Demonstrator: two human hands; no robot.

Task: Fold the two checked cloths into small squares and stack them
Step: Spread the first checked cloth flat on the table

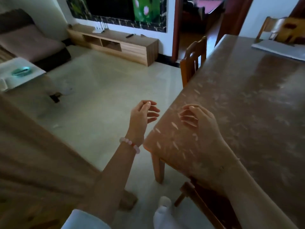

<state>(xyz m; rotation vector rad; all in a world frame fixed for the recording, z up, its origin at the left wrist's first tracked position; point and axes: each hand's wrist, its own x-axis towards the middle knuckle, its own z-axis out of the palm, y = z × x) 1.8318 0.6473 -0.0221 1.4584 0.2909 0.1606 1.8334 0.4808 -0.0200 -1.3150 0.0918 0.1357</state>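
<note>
Two hands empty | left hand [142,115] fingers loosely curled | right hand [200,120] likewise, above table [247,104]

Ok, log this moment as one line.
left hand empty, over floor | right hand empty, over table corner | checked cloths not visible

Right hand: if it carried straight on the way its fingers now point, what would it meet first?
The right hand hangs empty over the table corner, fingers curled toward the left hand. That hand is probably first in line, though depth is unclear.

two hands [143,116], one table [247,96], two chairs [193,61]
</note>
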